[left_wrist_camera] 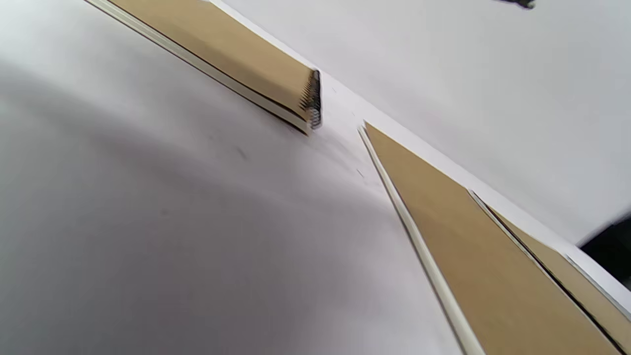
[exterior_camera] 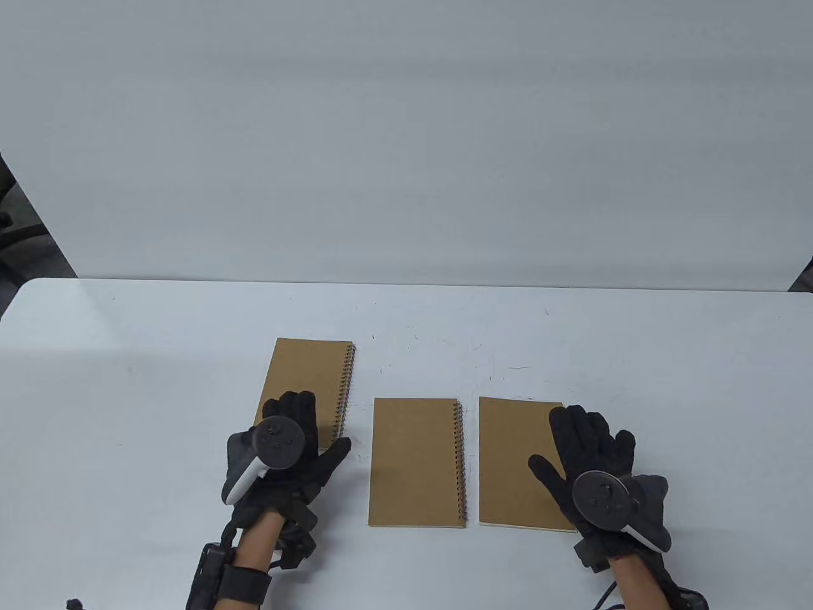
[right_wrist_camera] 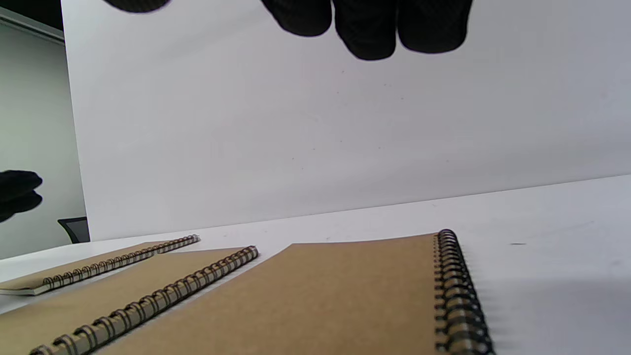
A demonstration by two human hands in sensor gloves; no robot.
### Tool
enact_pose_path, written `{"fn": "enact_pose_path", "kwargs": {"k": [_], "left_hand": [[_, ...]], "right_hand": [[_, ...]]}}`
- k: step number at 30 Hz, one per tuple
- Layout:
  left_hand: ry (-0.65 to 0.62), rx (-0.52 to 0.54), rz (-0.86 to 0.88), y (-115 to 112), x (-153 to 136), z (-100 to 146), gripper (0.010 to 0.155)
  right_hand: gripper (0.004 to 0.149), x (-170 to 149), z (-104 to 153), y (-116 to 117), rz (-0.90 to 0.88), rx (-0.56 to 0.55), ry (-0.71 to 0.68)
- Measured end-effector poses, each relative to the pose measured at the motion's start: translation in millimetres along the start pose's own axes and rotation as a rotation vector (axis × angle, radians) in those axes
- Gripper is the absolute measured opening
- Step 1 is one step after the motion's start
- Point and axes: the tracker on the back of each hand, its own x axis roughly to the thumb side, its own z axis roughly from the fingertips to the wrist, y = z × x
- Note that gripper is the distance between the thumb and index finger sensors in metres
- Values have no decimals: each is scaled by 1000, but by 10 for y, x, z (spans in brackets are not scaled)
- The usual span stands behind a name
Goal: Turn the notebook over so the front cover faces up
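While the right hand [exterior_camera: 587, 473] hovered with fingers spread over the right notebook [exterior_camera: 517, 460] near the table's [exterior_camera: 127, 356] front edge, gripping nothing, the left hand [exterior_camera: 286, 445] lay open over the left notebook's [exterior_camera: 308, 381] near corner. No flip looked begun; the middle notebook [exterior_camera: 416, 462] lay untouched. A plain white backdrop [exterior_camera: 406, 127] rose behind the scuffed white table.

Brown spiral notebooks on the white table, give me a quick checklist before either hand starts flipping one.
1. Three brown kraft spiral notebooks lie flat and closed: left, middle, right: ok.
2. Notebooks apart, none overlapping: ok.
3. Right hand over right notebook, fingers spread, nothing held: ok.
4. Left hand over left notebook's near end; contact: cannot tell.
5. Which cover faces up: cannot tell, all plain.
6. White table beside notebooks bare for turning: ok.
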Motion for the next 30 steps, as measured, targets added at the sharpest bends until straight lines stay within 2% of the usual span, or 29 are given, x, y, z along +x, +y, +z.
{"fn": "enact_pose_path", "kwargs": {"k": [3,7,12,16,30], "left_hand": [[22,-67,31,-37,-60,-46,94],[21,-64,-47,-10,-34,-42,94],[-6,-88,18,-47,16,-42,98],[-5,-103,-48,-58,29,-44,98],[27,-168,-108,-128,47,-75,98]], "right_hand": [[78,13,-3,-12,30,-13,-5],[78,-5,6,2,10,5,-6],[77,-38,10,31,13,23,4],[77,-34,11,32,5,27,-2],[76,-28,13,40,11,54,-4]]}}
